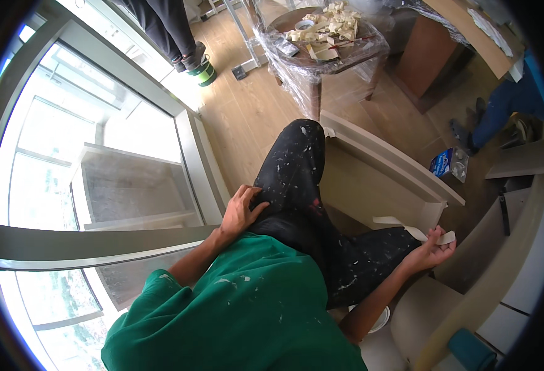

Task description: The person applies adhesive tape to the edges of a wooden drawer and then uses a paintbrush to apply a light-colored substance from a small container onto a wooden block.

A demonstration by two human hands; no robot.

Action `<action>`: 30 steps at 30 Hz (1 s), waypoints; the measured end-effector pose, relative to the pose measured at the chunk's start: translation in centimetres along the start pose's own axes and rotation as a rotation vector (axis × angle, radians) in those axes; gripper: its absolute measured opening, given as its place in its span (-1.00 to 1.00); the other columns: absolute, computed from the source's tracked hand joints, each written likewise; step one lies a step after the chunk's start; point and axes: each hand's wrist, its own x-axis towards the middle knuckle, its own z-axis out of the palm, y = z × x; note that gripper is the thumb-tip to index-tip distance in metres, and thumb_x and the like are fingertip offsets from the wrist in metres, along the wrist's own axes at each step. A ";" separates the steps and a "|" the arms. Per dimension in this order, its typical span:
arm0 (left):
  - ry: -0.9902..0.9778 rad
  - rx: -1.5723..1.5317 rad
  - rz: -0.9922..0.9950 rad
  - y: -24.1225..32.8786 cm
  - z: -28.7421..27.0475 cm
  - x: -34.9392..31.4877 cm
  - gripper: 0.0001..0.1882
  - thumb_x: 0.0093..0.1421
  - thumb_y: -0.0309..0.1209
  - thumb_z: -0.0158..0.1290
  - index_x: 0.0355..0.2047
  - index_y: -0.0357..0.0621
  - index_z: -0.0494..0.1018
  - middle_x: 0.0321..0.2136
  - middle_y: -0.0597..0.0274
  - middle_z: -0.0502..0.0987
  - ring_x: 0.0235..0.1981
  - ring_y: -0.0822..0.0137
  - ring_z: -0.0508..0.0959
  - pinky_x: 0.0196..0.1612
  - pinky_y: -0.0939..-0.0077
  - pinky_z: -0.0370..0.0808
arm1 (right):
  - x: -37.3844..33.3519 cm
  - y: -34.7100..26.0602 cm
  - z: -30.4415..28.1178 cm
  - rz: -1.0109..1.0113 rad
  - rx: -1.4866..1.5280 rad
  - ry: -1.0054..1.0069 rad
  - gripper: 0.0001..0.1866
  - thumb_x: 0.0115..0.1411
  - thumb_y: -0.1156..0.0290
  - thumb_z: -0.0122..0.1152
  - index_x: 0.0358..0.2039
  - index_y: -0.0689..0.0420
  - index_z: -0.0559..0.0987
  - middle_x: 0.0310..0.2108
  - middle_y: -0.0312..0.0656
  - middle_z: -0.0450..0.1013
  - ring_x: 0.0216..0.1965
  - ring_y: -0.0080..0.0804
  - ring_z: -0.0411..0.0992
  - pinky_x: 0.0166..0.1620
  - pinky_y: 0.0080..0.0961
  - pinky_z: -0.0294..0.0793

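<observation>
Right hand [432,248] pinching a pale tape strip [415,233], left hand [238,210] open on the dark trousers [293,164]!
And the fingers cover the strip's middle, ends poking out either side of the grip; below it, the forearm hides most of a white tub [381,321], its contents impossible to make out. Up and right of the grip, the rim cuts off a co-worker in blue [505,105]; far up-left, another shows only legs [167,28]. Beyond, wood-look floor [247,117] and a plastic-wrapped table [361,54], heaped with crumpled strips [334,23]; far left, window glass [123,136] glares white.
</observation>
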 end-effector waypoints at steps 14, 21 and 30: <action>0.208 0.029 0.046 2.3 1.4 1.7 -0.74 0.10 -0.46 0.36 -0.25 -0.25 0.54 -0.30 0.00 0.55 -0.20 -0.06 0.59 -0.11 0.15 0.55 | 0.2 0.6 -0.8 0.021 0.009 0.003 -0.61 0.44 0.42 0.18 0.16 0.32 0.33 -0.14 -0.04 0.54 -0.20 -0.40 0.51 -0.16 -0.51 0.50; 0.403 -0.006 0.242 5.7 -1.8 6.4 -0.89 0.21 -0.51 0.26 -0.30 -0.26 0.55 -0.26 0.04 0.60 -0.26 0.03 0.59 -0.17 0.23 0.54 | 0.2 1.1 -0.5 -0.119 0.040 -0.131 -0.67 0.52 0.41 -0.01 0.19 0.31 0.34 -0.10 -0.02 0.58 -0.18 -0.44 0.49 -0.11 -0.48 0.45; -0.344 -0.591 0.293 11.4 -1.9 17.7 -0.60 0.28 -0.33 0.30 0.06 -0.24 0.56 -0.08 0.18 0.64 -0.07 0.36 0.61 -0.01 0.44 0.52 | -4.5 -6.9 7.1 0.001 0.131 -0.759 -0.61 0.54 0.40 -0.06 0.29 0.28 0.32 0.03 0.08 0.57 -0.08 -0.36 0.55 0.08 -0.42 0.50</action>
